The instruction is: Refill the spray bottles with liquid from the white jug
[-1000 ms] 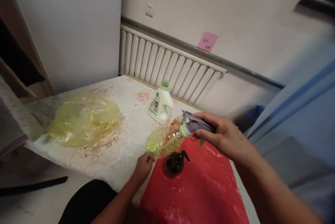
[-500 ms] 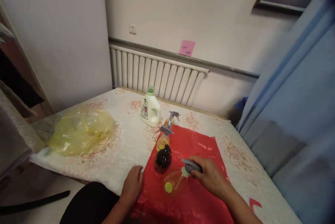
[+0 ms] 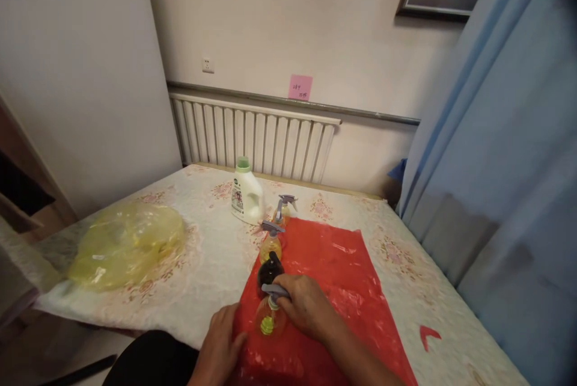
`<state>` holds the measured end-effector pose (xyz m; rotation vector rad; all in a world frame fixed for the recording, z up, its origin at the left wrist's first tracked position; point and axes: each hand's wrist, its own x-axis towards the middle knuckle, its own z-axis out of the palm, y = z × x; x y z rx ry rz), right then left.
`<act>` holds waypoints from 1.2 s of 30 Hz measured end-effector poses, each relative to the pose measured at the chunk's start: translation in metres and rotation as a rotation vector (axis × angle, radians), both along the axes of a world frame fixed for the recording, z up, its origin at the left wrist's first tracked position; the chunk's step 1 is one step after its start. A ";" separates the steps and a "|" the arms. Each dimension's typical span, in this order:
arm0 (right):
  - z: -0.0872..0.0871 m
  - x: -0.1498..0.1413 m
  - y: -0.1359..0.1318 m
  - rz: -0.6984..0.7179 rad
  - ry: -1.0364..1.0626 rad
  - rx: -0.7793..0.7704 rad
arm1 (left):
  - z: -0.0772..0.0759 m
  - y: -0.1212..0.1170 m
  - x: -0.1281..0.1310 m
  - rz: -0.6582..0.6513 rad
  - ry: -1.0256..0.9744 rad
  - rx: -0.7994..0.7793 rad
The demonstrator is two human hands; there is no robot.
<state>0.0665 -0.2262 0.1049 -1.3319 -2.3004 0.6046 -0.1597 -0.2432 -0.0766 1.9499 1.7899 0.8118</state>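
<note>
Your right hand (image 3: 306, 305) is closed around the grey trigger head of a clear spray bottle (image 3: 271, 318), thumb and fingers drawn in on the grip. The bottle is at the left edge of the red plastic sheet (image 3: 327, 260), between your two hands; its long axis runs close to upright, head on top and body below, and the nozzle points left, away from your palm. The body hangs beneath and to the left of your right fingers — clear of them, since they hold only the head; whether its base touches the sheet you cannot tell from here. Your left hand (image 3: 219, 341) is beside the sheet's left edge, its thumb spread toward the bottle but apart from it; whether those fingers pinch the sheet cannot be told. Just beyond the held bottle is a dark pump bottle (image 3: 265, 275), then a second spray bottle (image 3: 270, 249) and a third one (image 3: 283, 214) — a row running away from you, with a white jug (image 3: 247, 196) farther left.
</note>
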 end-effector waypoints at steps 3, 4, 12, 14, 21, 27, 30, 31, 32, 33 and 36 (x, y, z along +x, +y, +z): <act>0.002 0.000 -0.004 -0.010 0.047 0.000 | 0.008 -0.002 0.020 -0.087 -0.188 0.085; 0.003 0.000 -0.006 -0.015 0.060 0.001 | 0.012 -0.002 0.028 -0.113 -0.249 0.086; 0.014 0.014 -0.020 -0.069 0.313 -0.111 | 0.035 -0.018 0.053 -0.191 -0.418 -0.017; 0.015 0.020 -0.021 -0.097 0.390 -0.194 | 0.036 -0.025 0.053 -0.203 -0.404 -0.051; 0.001 0.039 -0.023 -0.163 0.714 -0.400 | 0.045 -0.038 0.063 -0.214 -0.359 -0.136; -0.033 0.053 -0.026 -0.188 1.119 -0.447 | 0.056 -0.040 0.076 -0.247 -0.503 -0.185; -0.058 0.054 -0.034 -0.121 1.183 -0.433 | 0.055 -0.043 0.084 -0.265 -0.575 -0.230; -0.066 0.053 -0.038 -0.135 1.182 -0.431 | 0.054 -0.044 0.087 -0.277 -0.594 -0.244; -0.073 0.052 -0.041 -0.161 1.180 -0.438 | 0.055 -0.046 0.090 -0.290 -0.607 -0.258; -0.079 0.050 -0.045 -0.186 1.184 -0.454 | 0.056 -0.048 0.093 -0.305 -0.615 -0.277; -0.085 0.040 -0.056 -0.245 1.294 -0.505 | 0.061 -0.053 0.100 -0.312 -0.638 -0.335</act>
